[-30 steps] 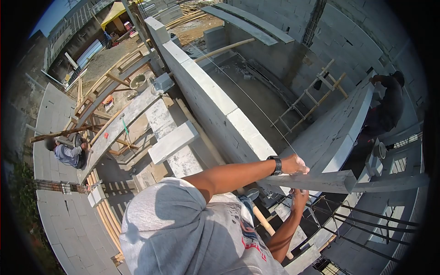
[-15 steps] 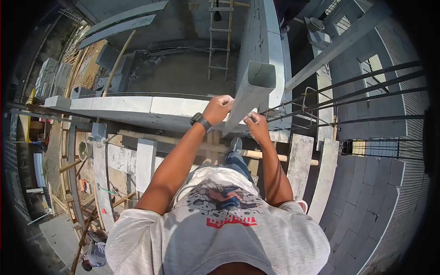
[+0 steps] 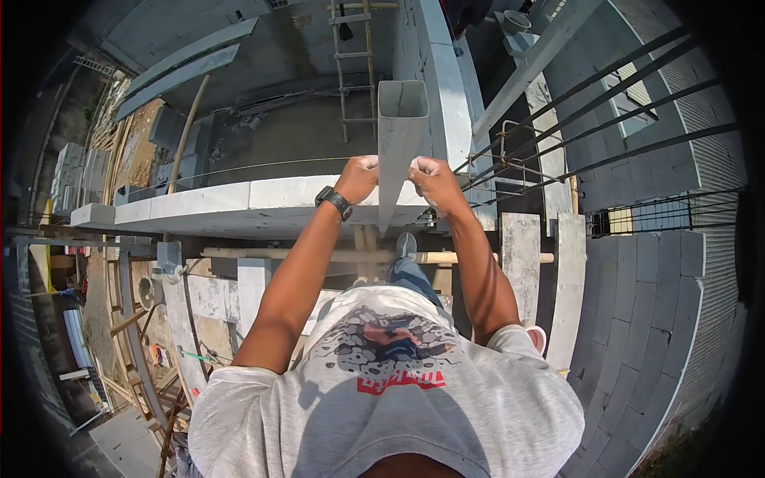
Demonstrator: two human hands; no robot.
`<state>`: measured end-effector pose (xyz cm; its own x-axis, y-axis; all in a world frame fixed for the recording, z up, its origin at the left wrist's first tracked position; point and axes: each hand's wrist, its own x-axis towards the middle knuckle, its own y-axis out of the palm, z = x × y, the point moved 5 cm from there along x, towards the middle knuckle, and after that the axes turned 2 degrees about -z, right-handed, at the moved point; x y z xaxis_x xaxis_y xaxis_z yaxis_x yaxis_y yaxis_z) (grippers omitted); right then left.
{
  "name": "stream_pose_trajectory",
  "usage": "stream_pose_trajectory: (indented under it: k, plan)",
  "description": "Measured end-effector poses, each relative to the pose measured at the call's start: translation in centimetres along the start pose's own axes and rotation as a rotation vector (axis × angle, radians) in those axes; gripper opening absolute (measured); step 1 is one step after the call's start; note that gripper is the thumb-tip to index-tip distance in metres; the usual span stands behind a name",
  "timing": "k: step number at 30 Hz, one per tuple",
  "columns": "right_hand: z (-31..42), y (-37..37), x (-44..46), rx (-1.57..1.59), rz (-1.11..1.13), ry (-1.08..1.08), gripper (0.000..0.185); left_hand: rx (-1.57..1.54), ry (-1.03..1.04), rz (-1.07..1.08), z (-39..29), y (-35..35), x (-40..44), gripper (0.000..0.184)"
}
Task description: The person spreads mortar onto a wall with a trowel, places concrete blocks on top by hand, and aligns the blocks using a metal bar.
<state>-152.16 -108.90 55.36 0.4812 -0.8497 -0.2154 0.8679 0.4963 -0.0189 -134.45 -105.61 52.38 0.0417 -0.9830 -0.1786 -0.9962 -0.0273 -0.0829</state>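
A square hollow metal post (image 3: 398, 143) stands upright in front of me, its open end towards me. On its left side is my left hand (image 3: 360, 177), fingers pinched and their tips partly hidden by the post. My right hand (image 3: 433, 181), fingers curled together and dusted white, is at the post's right side. What either pinch holds is too small to make out. A thin string (image 3: 263, 162) runs from the left towards my left hand, above the pale block wall (image 3: 295, 192).
Steel bars (image 3: 606, 103) stick out at the right. A bamboo pole (image 3: 303, 255) and planks (image 3: 520, 267) lie below the wall. Beyond it stands a ladder (image 3: 355, 56). A bucket (image 3: 147, 292) is at the left. Part of another person (image 3: 466, 12) shows at the top.
My view has turned to face the post and wall squarely. My right hand has come up beside the post, nearly level with my left, which remains at its other side.
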Motion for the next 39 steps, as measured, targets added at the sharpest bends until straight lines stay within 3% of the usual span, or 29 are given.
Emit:
stream_pose_trajectory:
  k: [7, 11, 13, 15, 22, 29, 32, 35, 39]
  plan:
    - [2.3, 0.7, 0.6, -0.069, 0.032, -0.017, 0.02, -0.025, 0.03, -0.056, -0.8, -0.3, -1.0, 0.034]
    - [-0.2, -0.2, 1.3, 0.102, -0.004, -0.035, 0.017, -0.135, -0.006, -0.113, 2.3, -1.0, -1.2, 0.034]
    - [-1.6, -0.6, 1.1, 0.131, -0.044, -0.002, 0.018, -0.101, -0.013, -0.081, 3.9, -1.1, -1.4, 0.04]
    - [-3.8, -0.5, 1.2, 0.107, -0.006, 0.057, 0.019, -0.094, -0.148, 0.012, 4.1, -0.8, -2.4, 0.046]
    - [-4.6, 1.4, 0.9, 0.104, 0.059, 0.188, 0.02, -0.036, -0.07, -0.034, 2.5, -0.6, -1.6, 0.031]
    - [-4.5, 1.3, 2.0, 0.187, 0.087, 0.11, 0.02, -0.034, 0.076, -0.023, -2.0, 0.4, -0.5, 0.027]
    - [-3.5, 0.9, 0.9, 0.261, 0.047, 0.066, 0.02, -0.135, 0.068, -0.013, -1.4, 0.3, -0.2, 0.026]
    - [-4.0, -0.2, -0.3, 0.258, -0.014, 0.056, 0.021, -0.5, -0.008, -0.017, -1.2, 0.1, -1.6, 0.026]
    - [-6.1, 0.1, -2.0, 0.099, 0.083, 0.121, 0.025, -0.471, -0.025, -0.095, -0.3, -1.6, -3.3, 0.026]
